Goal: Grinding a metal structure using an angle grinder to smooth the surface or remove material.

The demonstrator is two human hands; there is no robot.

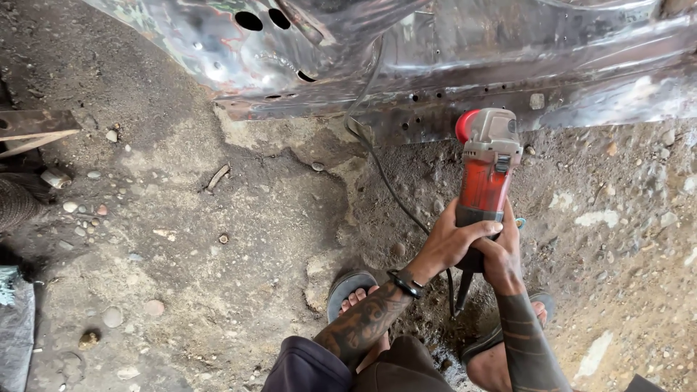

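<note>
Head view, looking straight down: red and grey handheld angle grinder (485, 168) held upright over the dirt floor (218, 276), its head end with the red guard pointing at the lower edge of a bare, shiny sheet-metal body panel (450, 65) that runs across the top of frame. Grinder head sits just beside the panel's perforated bottom flange; contact can't be confirmed from this angle. Left hand (450, 243) wraps the dark rear handle from the left, fingers (485, 229) closed around it. Right hand (502, 258) grips the same handle from the right and slightly lower, fingers curled shut on it, mostly hidden behind the tool body. Both hands touch each other on the handle. Left wrist carries a black bracelet (405, 283); both forearms are tattooed. Black power cable (385, 174) hangs from the handle base and also loops along the ground up toward the panel. Grey sandals on both feet: left one (350, 285) just below the left forearm, right one (541, 299) beside the right forearm. Round holes (263, 19) in the panel at upper left. Loose pebbles (112, 316) and patchy concrete scattered over the floor, left side.
</note>
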